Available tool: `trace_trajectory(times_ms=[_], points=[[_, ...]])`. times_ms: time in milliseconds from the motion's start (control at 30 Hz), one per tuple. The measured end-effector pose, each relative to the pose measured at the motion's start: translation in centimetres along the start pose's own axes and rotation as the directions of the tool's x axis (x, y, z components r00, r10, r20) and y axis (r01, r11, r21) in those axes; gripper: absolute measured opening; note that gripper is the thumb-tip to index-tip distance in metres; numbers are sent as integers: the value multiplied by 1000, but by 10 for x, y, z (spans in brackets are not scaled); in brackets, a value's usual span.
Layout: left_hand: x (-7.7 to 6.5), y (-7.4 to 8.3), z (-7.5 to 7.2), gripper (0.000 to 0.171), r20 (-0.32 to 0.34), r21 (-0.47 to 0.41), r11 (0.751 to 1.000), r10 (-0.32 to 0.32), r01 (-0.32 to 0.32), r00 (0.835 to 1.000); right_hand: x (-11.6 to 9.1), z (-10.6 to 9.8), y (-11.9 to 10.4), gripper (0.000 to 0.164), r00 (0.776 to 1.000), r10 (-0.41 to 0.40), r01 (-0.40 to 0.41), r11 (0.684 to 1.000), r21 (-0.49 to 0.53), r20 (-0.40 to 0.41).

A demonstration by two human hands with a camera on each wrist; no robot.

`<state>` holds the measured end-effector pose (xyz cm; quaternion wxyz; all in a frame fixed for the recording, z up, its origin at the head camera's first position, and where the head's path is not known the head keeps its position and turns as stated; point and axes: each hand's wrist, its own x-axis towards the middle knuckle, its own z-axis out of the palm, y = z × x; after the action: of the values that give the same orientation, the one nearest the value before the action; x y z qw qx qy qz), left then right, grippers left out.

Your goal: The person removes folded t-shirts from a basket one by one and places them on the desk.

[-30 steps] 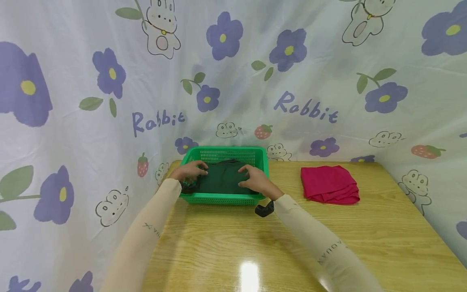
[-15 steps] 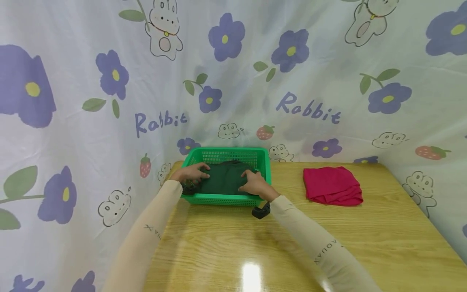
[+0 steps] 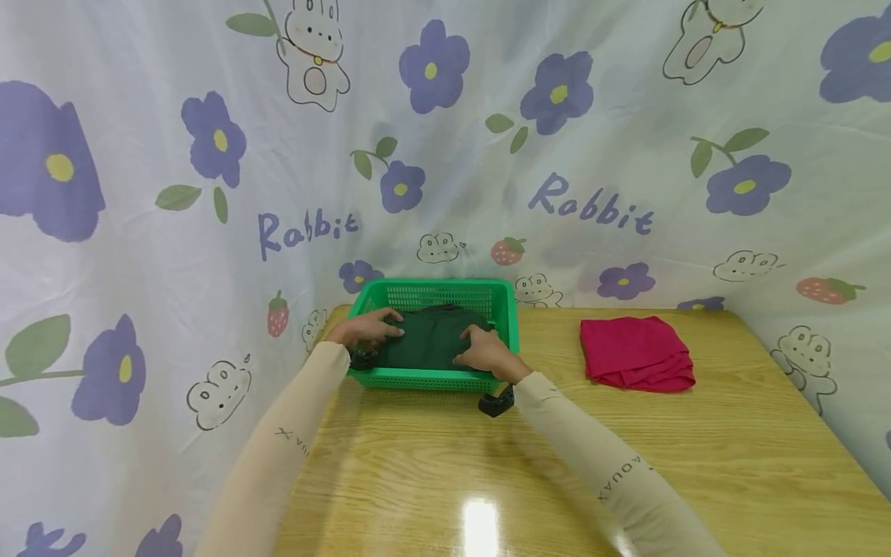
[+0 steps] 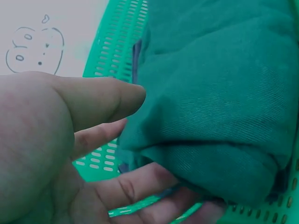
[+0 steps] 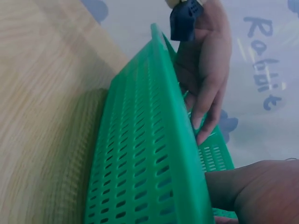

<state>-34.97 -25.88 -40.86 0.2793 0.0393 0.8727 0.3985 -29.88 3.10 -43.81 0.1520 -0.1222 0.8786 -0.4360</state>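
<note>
A folded dark green cloth [image 3: 426, 340] lies in a green plastic basket [image 3: 425, 374] with perforated walls. At the cloth's left end is my left hand [image 3: 363, 329]. In the left wrist view its thumb [image 4: 107, 98] stretches over the folded edge of the cloth [image 4: 219, 88], while the spread fingers [image 4: 133, 186] reach along and beneath that edge. My right hand [image 3: 489, 354] is at the cloth's right end inside the basket, thumb and forefinger apart. The right wrist view shows its thumb [image 5: 261, 189] behind the basket rim [image 5: 175, 116]; the other fingers are mostly hidden.
A folded red cloth [image 3: 633, 352] lies on the wooden table [image 3: 404, 464] to the right of the basket. Behind the table hangs a white curtain [image 3: 459, 155] printed with rabbits and purple flowers. A black wrist device [image 3: 496, 402] hangs by the right wrist, in front of the basket.
My right hand has lowered slightly at the cloth's right end, and more of that end shows beyond it. The left hand has barely moved. The head view has shifted slightly.
</note>
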Motion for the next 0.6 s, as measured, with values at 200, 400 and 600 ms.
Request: trace_trajectory(times_ms=[200, 400, 600], points=[[2, 2, 0, 51, -24, 9, 999, -31, 31, 999, 2, -1, 3, 52, 999, -25, 28, 997, 65, -39], [2, 7, 2, 52, -27, -28, 998, -56, 55, 998, 3, -2, 6, 49, 998, -23, 30, 991, 134, -53], [2, 8, 3, 51, -41, -14, 999, -44, 44, 998, 5, -2, 7, 50, 1000, -6, 10, 983, 181, -22]])
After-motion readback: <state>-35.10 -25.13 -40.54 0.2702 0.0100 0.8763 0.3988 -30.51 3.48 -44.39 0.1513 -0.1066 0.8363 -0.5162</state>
